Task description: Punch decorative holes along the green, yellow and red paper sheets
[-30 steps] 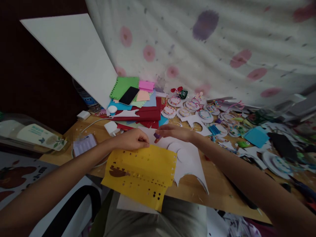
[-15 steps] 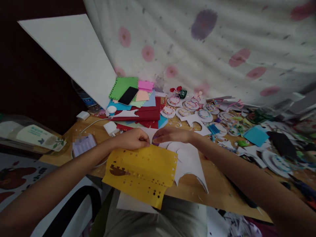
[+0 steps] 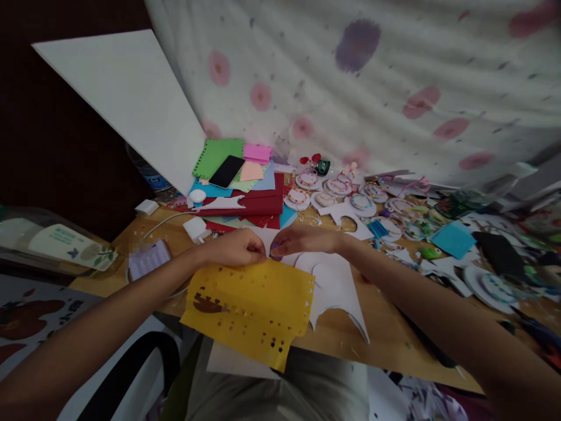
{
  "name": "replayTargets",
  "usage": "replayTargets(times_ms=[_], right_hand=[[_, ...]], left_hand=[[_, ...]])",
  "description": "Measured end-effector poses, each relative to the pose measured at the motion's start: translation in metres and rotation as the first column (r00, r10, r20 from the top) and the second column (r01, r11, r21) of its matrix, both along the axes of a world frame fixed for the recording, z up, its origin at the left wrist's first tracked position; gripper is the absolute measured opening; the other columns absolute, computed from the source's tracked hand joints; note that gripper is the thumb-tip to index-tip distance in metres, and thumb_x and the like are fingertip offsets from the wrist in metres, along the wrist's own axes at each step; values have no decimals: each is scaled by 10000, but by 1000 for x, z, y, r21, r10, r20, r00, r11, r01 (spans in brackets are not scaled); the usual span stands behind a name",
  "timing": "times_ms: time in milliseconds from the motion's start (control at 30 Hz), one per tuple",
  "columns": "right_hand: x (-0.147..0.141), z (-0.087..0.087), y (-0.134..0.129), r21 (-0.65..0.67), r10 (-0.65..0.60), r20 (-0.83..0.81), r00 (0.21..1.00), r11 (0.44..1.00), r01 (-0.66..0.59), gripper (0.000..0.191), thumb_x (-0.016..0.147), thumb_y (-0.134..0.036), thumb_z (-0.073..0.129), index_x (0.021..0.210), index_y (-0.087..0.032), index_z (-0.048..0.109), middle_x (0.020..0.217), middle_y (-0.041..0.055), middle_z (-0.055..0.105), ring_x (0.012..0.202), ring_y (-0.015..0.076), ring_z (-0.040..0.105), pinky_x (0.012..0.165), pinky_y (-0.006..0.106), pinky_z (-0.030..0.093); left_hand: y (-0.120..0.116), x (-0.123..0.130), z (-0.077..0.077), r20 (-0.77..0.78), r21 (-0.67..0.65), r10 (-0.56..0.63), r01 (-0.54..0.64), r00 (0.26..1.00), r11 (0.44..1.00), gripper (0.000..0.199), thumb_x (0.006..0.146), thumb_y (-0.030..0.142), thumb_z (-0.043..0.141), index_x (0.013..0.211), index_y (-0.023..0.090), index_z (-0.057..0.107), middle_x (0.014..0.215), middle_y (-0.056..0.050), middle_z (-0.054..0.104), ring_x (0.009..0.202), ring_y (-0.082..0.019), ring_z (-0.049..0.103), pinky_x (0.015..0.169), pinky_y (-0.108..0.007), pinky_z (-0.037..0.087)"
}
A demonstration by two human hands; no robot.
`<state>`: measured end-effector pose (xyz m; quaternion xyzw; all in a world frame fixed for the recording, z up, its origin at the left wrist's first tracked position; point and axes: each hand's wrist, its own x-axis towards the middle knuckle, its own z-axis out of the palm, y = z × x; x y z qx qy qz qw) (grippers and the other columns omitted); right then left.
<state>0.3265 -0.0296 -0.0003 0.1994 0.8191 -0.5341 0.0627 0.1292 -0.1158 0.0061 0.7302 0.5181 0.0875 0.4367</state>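
A yellow sheet of paper [image 3: 258, 301], with many small punched shapes and one larger brown-looking opening, hangs over the table's front edge. My left hand [image 3: 239, 247] is closed on its upper edge, thumb on the near side. Just to the right, my right hand [image 3: 302, 240] curls its fingers round a small purple craft punch [image 3: 276, 251] at the sheet's top edge. Most of the punch is hidden by the fingers. White cut paper [image 3: 335, 286] with round cut-outs lies on the table beside the yellow sheet, under my right forearm.
Behind my hands lie a black phone [image 3: 227, 171], a green sheet [image 3: 219, 155] and dark red paper [image 3: 263, 202]. Several beaded bracelets on white discs [image 3: 298, 199] fill the back right. A white charger [image 3: 196, 229] with a cable and a bottle [image 3: 56, 242] stand left.
Both hands keep nearly the same pose on the yellow sheet and the purple punch. The whole view has shifted slightly.
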Motion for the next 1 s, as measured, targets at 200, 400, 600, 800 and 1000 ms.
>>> replayTargets(times_ms=[200, 400, 600, 800, 1000], right_hand=[[-1, 1, -2, 59, 25, 15, 1000, 998, -26, 306, 842, -402, 587, 935, -138, 710, 951, 68, 704, 887, 198, 614, 757, 275, 441], [-5, -5, -3, 123, 43, 23, 999, 991, -46, 308, 832, -406, 593, 932, -138, 706, 848, 38, 676, 734, 148, 564, 625, 239, 395], [-6, -11, -2, 54, 14, 13, 1000, 998, -15, 297, 825, -387, 606, 947, -130, 693, 837, 33, 652, 710, 130, 529, 598, 223, 380], [-10, -10, -3, 84, 23, 99, 995, 996, -32, 338, 792, -466, 621, 900, -149, 672, 848, 33, 650, 752, 156, 550, 642, 248, 402], [-12, -9, -2, 63, 26, 89, 996, 997, -32, 312, 784, -454, 619, 872, -157, 656, 836, 29, 648, 749, 162, 556, 646, 255, 402]], left_hand=[[1, 0, 0, -7, -4, -4, 4, 1000, 1000, 214, 728, 263, 526, 722, 126, 691, 630, -17, 628, 553, -121, 526, 498, -209, 329], [3, 2, -2, -14, 43, 71, -70, 997, 997, 221, 733, 244, 519, 765, 111, 692, 695, -44, 653, 622, -145, 558, 534, -219, 370], [2, 1, -10, -9, 94, 129, -128, 992, 987, 226, 760, 239, 502, 767, 108, 686, 677, -41, 641, 607, -141, 539, 541, -229, 364], [1, 0, -12, 9, 119, 135, -135, 991, 984, 211, 773, 256, 527, 754, 129, 695, 677, -24, 642, 621, -129, 526, 544, -217, 351], [2, -2, -11, 23, 104, 123, -125, 992, 987, 236, 777, 302, 540, 747, 124, 692, 671, -30, 637, 610, -133, 522, 535, -222, 348]])
